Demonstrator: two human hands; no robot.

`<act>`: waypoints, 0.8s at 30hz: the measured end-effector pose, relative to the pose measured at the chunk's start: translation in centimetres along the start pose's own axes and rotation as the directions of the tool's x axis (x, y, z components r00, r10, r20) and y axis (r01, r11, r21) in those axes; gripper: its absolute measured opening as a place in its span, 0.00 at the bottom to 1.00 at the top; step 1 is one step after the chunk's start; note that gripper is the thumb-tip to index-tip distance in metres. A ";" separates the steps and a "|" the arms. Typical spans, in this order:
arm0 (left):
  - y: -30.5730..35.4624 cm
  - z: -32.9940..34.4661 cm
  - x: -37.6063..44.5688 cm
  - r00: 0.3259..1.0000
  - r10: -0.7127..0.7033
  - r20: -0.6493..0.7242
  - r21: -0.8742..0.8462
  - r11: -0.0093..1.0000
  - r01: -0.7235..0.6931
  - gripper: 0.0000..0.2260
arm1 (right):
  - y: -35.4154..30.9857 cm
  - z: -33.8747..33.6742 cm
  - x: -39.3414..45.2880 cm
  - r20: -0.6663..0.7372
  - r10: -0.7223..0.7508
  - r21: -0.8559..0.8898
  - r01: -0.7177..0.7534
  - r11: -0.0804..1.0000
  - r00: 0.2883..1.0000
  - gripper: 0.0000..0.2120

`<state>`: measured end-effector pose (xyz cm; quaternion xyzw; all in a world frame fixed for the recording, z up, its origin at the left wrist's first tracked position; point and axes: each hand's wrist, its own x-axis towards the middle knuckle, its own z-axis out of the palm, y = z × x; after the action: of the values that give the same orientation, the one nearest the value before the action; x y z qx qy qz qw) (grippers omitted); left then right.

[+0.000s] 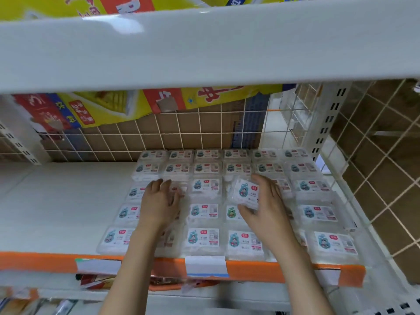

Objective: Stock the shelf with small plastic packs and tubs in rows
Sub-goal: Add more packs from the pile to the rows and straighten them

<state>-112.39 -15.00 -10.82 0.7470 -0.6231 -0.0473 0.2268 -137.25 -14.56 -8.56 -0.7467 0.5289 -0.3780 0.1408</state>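
- right hand (264, 204) grasps a tilted plastic pack (246, 193) above the rows of packs (204, 239) on the shelf (56, 201).
- left hand (160, 201) released, fingers resting flat on the packs.

Clear packs (205, 187) with white labels; orange shelf edge (254, 270).

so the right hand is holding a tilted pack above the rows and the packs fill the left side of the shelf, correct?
Not quite. The right hand does hold a tilted pack above the rows, but the packs fill the right side of the shelf; its left side is bare. The head view shows this.
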 end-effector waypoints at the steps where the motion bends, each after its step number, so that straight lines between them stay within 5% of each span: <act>1: -0.3 0.5 -0.4 1.000 0.000 -0.020 0.012 1.000 0.001 0.28 | 0.0 0.1 0.4 0.014 -0.010 -0.014 0.011 1.000 1.000 0.31; 5: -0.6 1.3 -1.0 0.999 -0.037 -0.036 0.042 0.998 0.039 0.24 | 0.0 0.4 2.6 0.105 -0.042 -0.106 0.053 0.993 0.994 0.30; 15: -1.0 2.0 -0.8 0.995 -0.098 -0.028 0.064 0.993 0.100 0.30 | 1.6 1.6 5.1 0.393 -0.004 -0.294 0.130 0.947 0.919 0.30; 24: -1.0 2.0 -0.9 0.993 -0.103 -0.050 0.076 0.991 0.107 0.34 | 2.3 2.3 4.3 0.392 -0.040 -0.293 0.166 0.941 0.919 0.28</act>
<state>-112.42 -14.62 -13.17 0.7881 -0.5788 -0.0172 0.2087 -136.50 -19.74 -9.71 -0.8458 0.5051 -0.1421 0.0970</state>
